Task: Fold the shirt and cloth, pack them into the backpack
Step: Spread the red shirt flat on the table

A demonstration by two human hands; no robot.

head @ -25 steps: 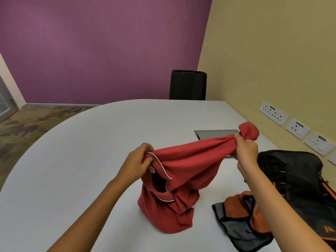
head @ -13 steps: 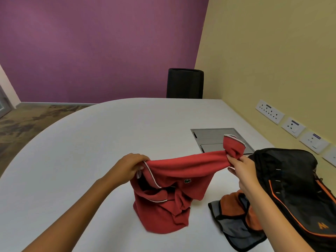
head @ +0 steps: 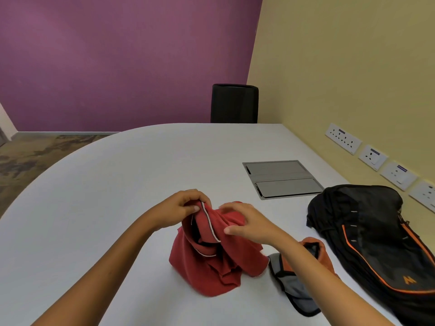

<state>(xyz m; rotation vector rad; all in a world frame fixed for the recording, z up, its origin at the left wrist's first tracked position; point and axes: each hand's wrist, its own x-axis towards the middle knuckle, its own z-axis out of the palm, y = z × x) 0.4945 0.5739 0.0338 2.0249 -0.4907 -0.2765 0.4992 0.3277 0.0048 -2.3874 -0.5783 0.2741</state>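
Note:
A red shirt [head: 211, 262] with white collar trim stands bunched up on the white table [head: 94, 196], its lower part resting on the surface. My left hand [head: 183, 208] pinches the collar edge at the top of the bunch. My right hand [head: 244, 220] lies over the shirt's top right, fingers spread and relaxed, touching the fabric. An orange and grey cloth [head: 303, 278] lies crumpled to the right, partly hidden by my right forearm. The black backpack [head: 372, 231] with orange piping lies flat at the far right.
A grey metal cable hatch [head: 282, 178] is set into the table behind the shirt. A black chair [head: 234, 103] stands at the table's far edge. Wall sockets [head: 372, 157] run along the yellow wall on the right.
My right hand let go of the stretched sleeve and moved left onto the bunched shirt. The shirt has sunk lower onto the table, and both hands are now close together.

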